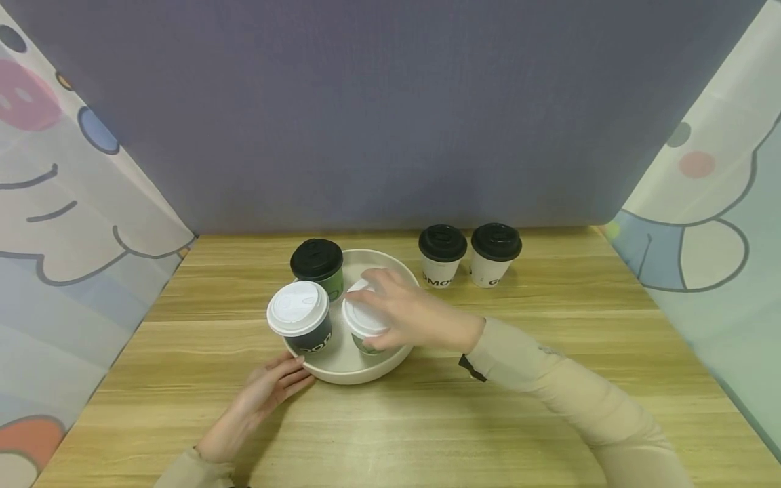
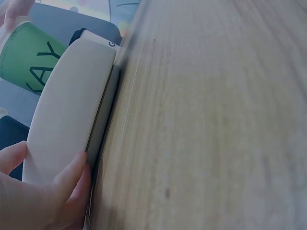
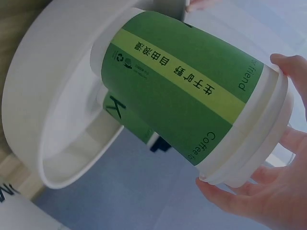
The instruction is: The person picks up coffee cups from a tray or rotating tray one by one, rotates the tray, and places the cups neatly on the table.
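My right hand (image 1: 396,308) grips a green paper coffee cup (image 3: 182,86) by its white lid (image 3: 249,139), thumb and fingers spread around the rim. The cup is over the right part of a round white tray (image 1: 354,377); whether its base touches the tray I cannot tell. At the tray's near left side, my left hand (image 1: 271,386) holds the outer wall, with the thumb by the upper rim and the fingers low. Also in the tray are a dark cup with a white lid (image 1: 299,308) and a green cup with a black lid (image 1: 317,259).
Two white cups with black lids, one (image 1: 441,271) beside the other (image 1: 488,271), stand right of the tray near the back. A grey panel (image 1: 390,122) rises behind the wooden table (image 1: 518,407). Cartoon-printed sheets flank both sides.
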`<state>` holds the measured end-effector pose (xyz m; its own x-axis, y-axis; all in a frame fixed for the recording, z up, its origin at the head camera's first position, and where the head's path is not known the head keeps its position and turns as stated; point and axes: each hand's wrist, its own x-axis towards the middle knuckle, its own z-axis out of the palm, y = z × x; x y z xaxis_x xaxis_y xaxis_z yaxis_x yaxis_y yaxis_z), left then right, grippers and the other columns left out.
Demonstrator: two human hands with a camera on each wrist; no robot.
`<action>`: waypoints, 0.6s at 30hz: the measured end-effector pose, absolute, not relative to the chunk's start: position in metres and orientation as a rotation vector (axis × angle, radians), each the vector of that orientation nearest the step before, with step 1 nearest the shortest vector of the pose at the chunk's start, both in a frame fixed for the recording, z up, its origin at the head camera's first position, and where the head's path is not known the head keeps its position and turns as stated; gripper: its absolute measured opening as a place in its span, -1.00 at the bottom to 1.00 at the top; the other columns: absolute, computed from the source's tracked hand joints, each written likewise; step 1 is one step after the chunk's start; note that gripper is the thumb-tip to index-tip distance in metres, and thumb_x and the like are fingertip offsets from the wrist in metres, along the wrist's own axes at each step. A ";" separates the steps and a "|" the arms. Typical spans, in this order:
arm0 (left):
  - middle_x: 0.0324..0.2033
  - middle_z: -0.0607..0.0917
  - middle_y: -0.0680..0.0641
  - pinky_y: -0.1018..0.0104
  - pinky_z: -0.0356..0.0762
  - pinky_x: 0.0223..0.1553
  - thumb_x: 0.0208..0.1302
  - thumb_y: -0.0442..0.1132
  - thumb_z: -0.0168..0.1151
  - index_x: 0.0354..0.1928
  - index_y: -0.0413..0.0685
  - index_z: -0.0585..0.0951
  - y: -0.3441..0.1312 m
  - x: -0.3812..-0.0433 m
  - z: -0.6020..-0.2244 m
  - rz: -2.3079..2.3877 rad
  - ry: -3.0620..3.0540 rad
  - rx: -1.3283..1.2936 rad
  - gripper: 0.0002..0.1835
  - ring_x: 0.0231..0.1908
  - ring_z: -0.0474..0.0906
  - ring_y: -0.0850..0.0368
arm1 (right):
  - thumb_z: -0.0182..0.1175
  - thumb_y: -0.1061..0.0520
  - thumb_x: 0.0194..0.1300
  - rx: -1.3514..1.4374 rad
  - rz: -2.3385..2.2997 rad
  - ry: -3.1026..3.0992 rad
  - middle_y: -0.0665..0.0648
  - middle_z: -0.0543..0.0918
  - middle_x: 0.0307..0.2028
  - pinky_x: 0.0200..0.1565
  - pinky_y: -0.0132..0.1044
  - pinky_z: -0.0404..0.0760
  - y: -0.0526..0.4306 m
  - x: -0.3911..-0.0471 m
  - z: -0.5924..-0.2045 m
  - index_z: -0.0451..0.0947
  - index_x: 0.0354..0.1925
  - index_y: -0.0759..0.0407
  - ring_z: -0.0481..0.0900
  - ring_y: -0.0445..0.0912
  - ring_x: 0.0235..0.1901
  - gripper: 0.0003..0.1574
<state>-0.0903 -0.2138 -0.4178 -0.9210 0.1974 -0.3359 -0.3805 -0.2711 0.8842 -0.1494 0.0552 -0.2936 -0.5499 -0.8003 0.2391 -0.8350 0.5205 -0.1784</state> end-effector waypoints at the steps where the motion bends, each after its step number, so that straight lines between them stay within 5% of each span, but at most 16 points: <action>1: -0.22 0.53 -0.12 0.17 0.41 0.08 0.27 -0.39 -0.10 0.21 -0.60 -0.18 -0.214 -0.090 -0.418 2.238 1.626 -0.225 -0.35 -0.16 0.51 0.12 | 0.25 -0.19 -0.07 1.415 0.421 -2.617 0.27 0.25 0.13 0.05 -0.12 0.44 0.057 -0.150 -0.293 0.34 0.13 0.01 0.20 0.11 0.11 -0.22; 9: -0.21 0.54 -0.12 0.17 0.41 0.08 0.28 -0.39 -0.11 0.21 -0.60 -0.17 -0.213 -0.091 -0.416 2.236 1.617 -0.225 -0.36 -0.16 0.51 0.12 | 0.26 -0.17 -0.07 1.342 0.485 -2.628 0.29 0.21 0.18 0.05 -0.02 0.43 0.073 -0.154 -0.285 0.35 0.12 0.02 0.21 0.16 0.10 -0.24; 18: -0.21 0.53 -0.13 0.17 0.42 0.08 0.28 -0.39 -0.11 0.21 -0.60 -0.18 -0.213 -0.090 -0.416 2.237 1.623 -0.227 -0.36 -0.16 0.51 0.12 | 0.30 -0.10 -0.11 1.264 0.553 -2.551 0.30 0.28 0.09 -0.18 -0.14 0.57 0.093 -0.158 -0.282 0.40 0.07 0.08 0.26 0.15 0.00 -0.26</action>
<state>-0.0902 -0.2133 -0.4160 -0.9200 0.1980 -0.3383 -0.3831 -0.2708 0.8831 -0.1580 0.0932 -0.2819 -0.5969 -0.7099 0.3738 -0.8010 0.5540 -0.2268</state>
